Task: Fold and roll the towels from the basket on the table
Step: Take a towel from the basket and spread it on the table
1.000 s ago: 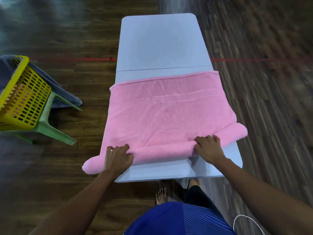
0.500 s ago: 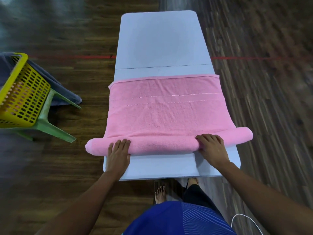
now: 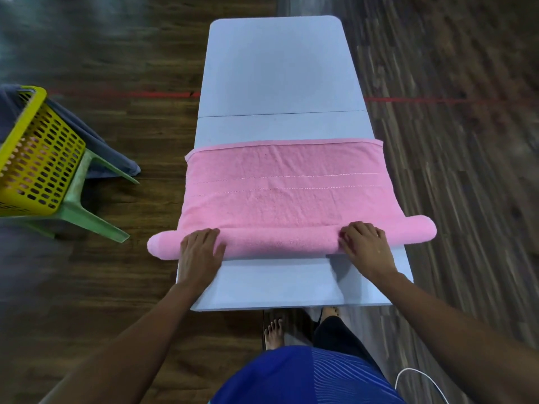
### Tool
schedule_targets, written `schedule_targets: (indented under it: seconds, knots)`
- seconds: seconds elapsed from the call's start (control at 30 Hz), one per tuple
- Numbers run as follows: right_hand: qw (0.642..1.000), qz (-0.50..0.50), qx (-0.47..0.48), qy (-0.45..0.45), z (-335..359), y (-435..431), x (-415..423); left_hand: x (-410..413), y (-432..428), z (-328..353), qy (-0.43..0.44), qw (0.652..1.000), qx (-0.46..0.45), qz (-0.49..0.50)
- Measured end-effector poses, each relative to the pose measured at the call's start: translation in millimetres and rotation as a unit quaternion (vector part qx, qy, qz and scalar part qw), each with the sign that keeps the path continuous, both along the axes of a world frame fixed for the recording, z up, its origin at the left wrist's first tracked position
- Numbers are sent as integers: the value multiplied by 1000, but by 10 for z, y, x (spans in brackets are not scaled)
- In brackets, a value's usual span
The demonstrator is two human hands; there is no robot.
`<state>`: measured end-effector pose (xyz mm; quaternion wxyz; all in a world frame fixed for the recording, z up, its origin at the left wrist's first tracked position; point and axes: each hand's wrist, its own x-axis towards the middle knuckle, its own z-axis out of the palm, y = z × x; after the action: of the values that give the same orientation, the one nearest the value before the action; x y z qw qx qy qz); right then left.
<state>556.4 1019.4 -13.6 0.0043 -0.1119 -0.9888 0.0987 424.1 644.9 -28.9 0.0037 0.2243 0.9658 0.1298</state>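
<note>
Mid-roll on pink towel (image 3: 285, 182), spread across near half of table (image 3: 277, 68). Rolled up at near edge only, far part flat. Pressing flat with left hand (image 3: 201, 249), curling right hand (image 3: 364, 243) over roll, well apart. Next: push away evenly, keep ends level. Basket (image 3: 38, 158) left, off table.

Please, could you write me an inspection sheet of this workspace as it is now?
Surface: grey table, seam across its middle.
Job's things: pink towel across table, near end rolled; yellow basket on green stool, left.
Clutter: nothing seen.
Grips: left hand flat on the roll; right hand fingers bent over it.
Cables: white cable by the person's right side.
Surroundings: wood floor, red line, dark cloth behind basket.
</note>
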Motion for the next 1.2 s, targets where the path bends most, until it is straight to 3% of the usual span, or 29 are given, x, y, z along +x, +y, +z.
schedule_targets:
  seconds: [0.13, 0.27, 0.37, 0.43, 0.5, 0.57, 0.7, 0.8, 0.9, 1.07, 1.2]
  knots:
    - [995, 25, -12, -96, -74, -30, 36, 37, -48, -129, -48, 994, -75, -62]
    - [996, -17, 3, -84, -39, -89, -66, -30, 14, -60, -52, 996, -64, -45]
    - [990, -1, 57, -130, 61, -96, -114, -102, 42, 105, -86, 989, -104, -61]
    - [983, 12, 35, -182, 133, -63, -149, -142, 60, 197, -134, 980, -129, -68]
    - [976, 8, -13, -219, 196, -23, -191, -194, 70, 247, -165, 980, -93, -63]
    - [983, -21, -7, -180, 198, 4, -230, -242, 36, 216, -141, 988, -47, -42]
    - [997, -72, 23, 2, 158, 13, -303, -241, 45, 108, 12, 1000, -6, 4]
    - [997, -19, -20, -68, 129, 50, -286, -165, 106, 81, -11, 999, -1, -39]
    - [985, 14, 4, -169, 89, 86, -240, -163, 57, 2, -58, 994, -72, -59]
    - [987, -5, 28, -156, 119, 68, -385, -294, 101, 44, -87, 992, -82, -34]
    - [970, 20, -1, -244, 257, 92, -440, -358, 179, 261, -106, 980, -159, -56]
